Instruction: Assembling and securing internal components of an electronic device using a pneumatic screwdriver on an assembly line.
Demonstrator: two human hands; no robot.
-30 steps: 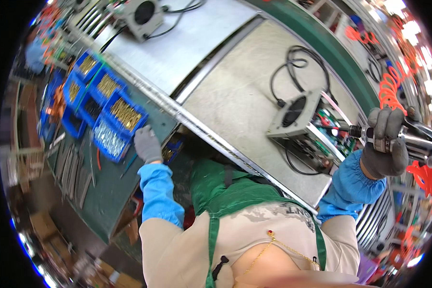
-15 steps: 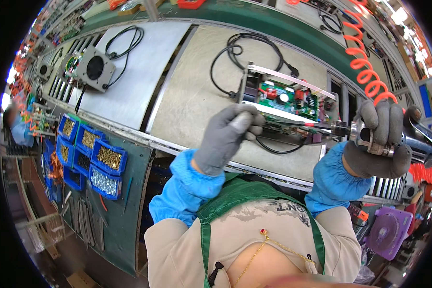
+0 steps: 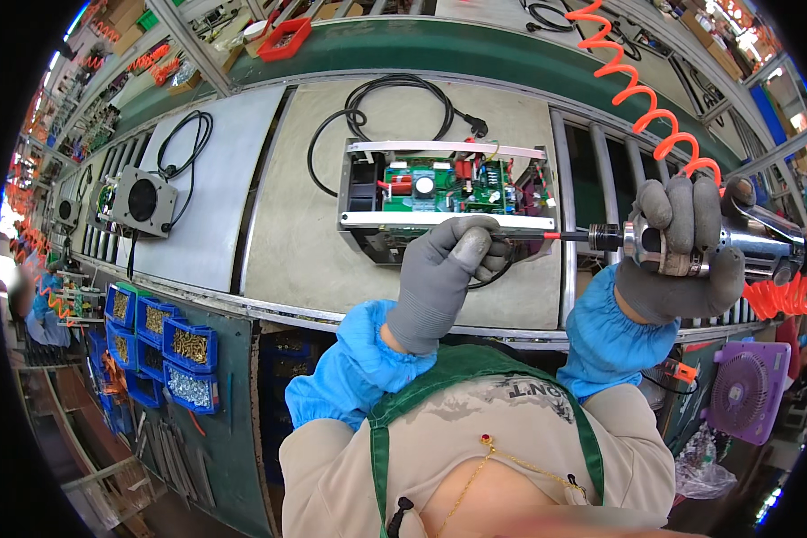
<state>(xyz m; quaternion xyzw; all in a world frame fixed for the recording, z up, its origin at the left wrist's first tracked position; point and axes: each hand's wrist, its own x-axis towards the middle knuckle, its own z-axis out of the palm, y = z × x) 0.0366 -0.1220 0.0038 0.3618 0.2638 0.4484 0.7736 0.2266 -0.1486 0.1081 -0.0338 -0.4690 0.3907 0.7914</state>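
Both my hands wear grey gloves. My right hand (image 3: 686, 242) is wrapped round a silver air screwdriver (image 3: 758, 249), held level with its long bit (image 3: 567, 237) pointing left. The bit has a red band and reaches to the fingers of my left hand (image 3: 448, 269). Those fingers are pinched together at the bit's end, by the near rail of an open metal chassis (image 3: 439, 220); whatever they hold is too small or hidden to make out. Inside the chassis lies a green circuit board (image 3: 457, 186) with several red and black parts. Its black power cord (image 3: 394, 81) is coiled behind it.
Blue bins (image 3: 191, 348) of screws stand at the left on a green bench. A second unit with a fan (image 3: 143, 202) sits on the white board farther left. An orange coiled air hose (image 3: 632, 90) hangs at the right. A purple fan (image 3: 750, 392) stands at the lower right.
The chassis and bench appear shifted left in view, and the chassis looks squarer to me. My left fingers now sit nearer the chassis's right end. The screwdriver stays in my right hand.
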